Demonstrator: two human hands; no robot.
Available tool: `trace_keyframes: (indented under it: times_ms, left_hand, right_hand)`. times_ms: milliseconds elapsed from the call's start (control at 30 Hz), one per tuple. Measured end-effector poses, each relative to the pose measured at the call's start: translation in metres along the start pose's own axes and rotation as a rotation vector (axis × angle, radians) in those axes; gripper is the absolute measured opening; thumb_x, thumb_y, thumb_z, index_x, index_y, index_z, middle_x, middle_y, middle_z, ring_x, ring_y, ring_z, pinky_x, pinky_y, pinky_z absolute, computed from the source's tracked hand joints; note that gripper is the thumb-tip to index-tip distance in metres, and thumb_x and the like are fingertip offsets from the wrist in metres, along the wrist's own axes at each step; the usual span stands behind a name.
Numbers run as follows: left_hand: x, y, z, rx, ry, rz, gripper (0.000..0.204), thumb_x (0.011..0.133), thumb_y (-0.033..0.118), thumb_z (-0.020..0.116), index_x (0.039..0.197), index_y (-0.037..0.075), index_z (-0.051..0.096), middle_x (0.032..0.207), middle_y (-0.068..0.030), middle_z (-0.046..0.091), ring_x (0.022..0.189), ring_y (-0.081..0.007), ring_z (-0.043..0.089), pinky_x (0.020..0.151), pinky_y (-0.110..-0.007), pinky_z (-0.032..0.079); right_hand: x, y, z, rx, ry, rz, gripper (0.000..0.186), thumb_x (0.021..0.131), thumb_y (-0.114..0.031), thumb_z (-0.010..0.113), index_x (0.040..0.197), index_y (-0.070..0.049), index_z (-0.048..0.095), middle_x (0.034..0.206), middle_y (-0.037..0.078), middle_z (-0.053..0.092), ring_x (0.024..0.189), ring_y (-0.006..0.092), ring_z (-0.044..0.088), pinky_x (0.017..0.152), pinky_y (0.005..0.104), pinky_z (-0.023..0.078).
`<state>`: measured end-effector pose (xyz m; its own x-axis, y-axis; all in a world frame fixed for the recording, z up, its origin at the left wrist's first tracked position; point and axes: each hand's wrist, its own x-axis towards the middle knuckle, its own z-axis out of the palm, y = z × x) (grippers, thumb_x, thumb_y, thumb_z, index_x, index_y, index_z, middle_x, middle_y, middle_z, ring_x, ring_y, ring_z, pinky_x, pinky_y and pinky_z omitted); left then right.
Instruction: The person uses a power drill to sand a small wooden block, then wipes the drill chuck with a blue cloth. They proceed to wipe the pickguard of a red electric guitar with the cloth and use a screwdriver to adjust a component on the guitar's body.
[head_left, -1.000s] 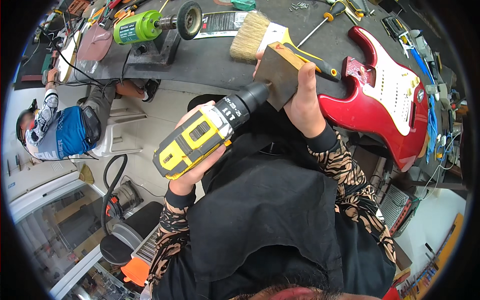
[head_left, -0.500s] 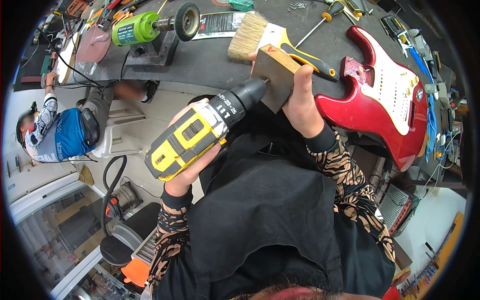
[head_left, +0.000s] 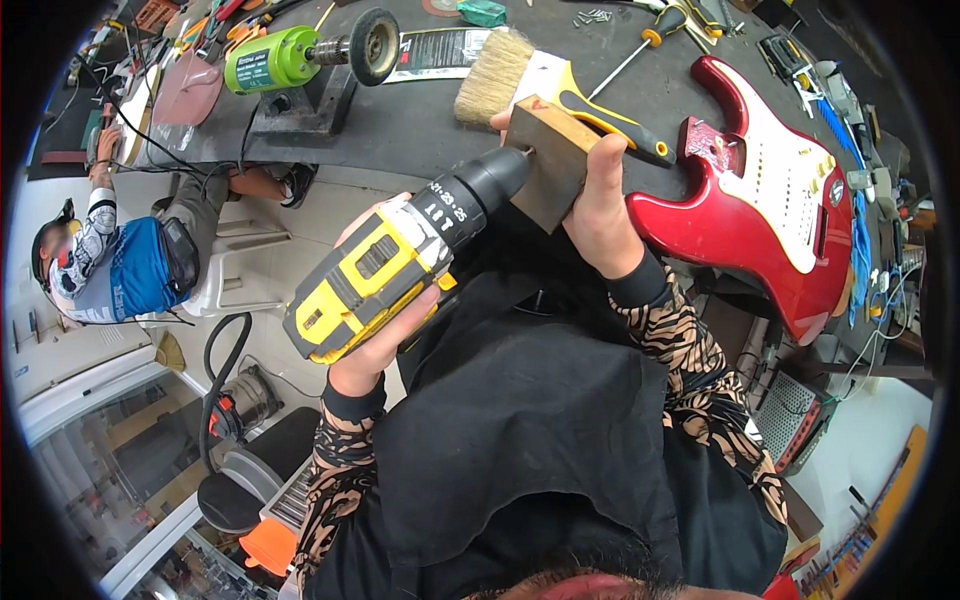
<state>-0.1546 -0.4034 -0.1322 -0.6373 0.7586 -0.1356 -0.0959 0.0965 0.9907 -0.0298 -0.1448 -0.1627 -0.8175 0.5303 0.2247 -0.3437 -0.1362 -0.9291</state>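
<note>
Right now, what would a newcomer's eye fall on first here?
Probably the glossy red guitar body, lying toward the right of the dark workbench. Next, at the centre, the yellow-and-black drill in the left fingers points at the wooden block in the right fingers. The lime-green motor stands out at the upper left.

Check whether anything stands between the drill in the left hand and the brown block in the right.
Nothing visible does. The drill, in the left hand, points at the block in the right hand; only its bit shows between chuck and block. The paintbrush lies beyond.
</note>
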Motion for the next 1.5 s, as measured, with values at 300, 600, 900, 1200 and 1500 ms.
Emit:
trace_keyframes:
  times_ms: [300,600,900,1200,1500]
  left_hand:
    - [0.005,-0.010,0.001,-0.092,-0.026,0.098,0.038,0.094,0.001,0.073,0.132,-0.002,0.068,0.102,-0.0123,0.072,0.082,-0.0176,0.065,0.077,-0.031,0.051]
    - [0.013,-0.003,0.004,-0.246,-0.112,-0.004,0.037,0.093,0.011,0.075,0.127,-0.002,0.068,0.090,-0.0108,0.067,0.073,-0.0171,0.061,0.070,-0.031,0.049]
    - [0.016,-0.003,0.005,-0.304,-0.137,-0.010,0.044,0.093,0.012,0.076,0.133,-0.004,0.067,0.093,-0.0118,0.068,0.074,-0.0172,0.061,0.069,-0.031,0.050]
    - [0.006,-0.004,0.002,-0.099,-0.038,0.054,0.034,0.097,0.006,0.074,0.130,-0.002,0.069,0.098,-0.0119,0.070,0.079,-0.0165,0.063,0.075,-0.030,0.049]
    - [0.013,0.011,0.003,0.124,-0.005,0.294,0.081,0.085,0.004,0.089,0.158,0.000,0.055,0.160,-0.0177,0.062,0.146,-0.0281,0.061,0.123,-0.042,0.047]
  right_hand:
    - [0.003,-0.002,-0.002,0.011,0.010,0.032,0.111,0.100,-0.097,0.033,0.155,-0.004,0.058,0.145,0.014,0.069,0.122,0.0209,0.069,0.106,0.0370,0.057]
    - [0.003,-0.006,0.004,0.098,0.048,0.060,0.110,0.101,-0.097,0.032,0.152,-0.003,0.060,0.140,0.015,0.071,0.120,0.0213,0.069,0.103,0.0385,0.058]
    - [0.001,-0.002,0.008,0.178,0.107,0.054,0.112,0.101,-0.096,0.028,0.152,-0.002,0.060,0.139,0.016,0.072,0.121,0.0223,0.069,0.105,0.0392,0.058]
    - [-0.002,-0.001,0.003,0.049,0.023,0.031,0.108,0.110,-0.087,0.025,0.161,0.005,0.050,0.152,0.014,0.063,0.139,0.0220,0.059,0.120,0.0368,0.045]
    - [-0.004,0.002,0.007,-0.113,0.062,0.010,0.115,0.101,-0.096,0.033,0.163,-0.001,0.048,0.155,0.013,0.060,0.142,0.0231,0.057,0.122,0.0390,0.044]
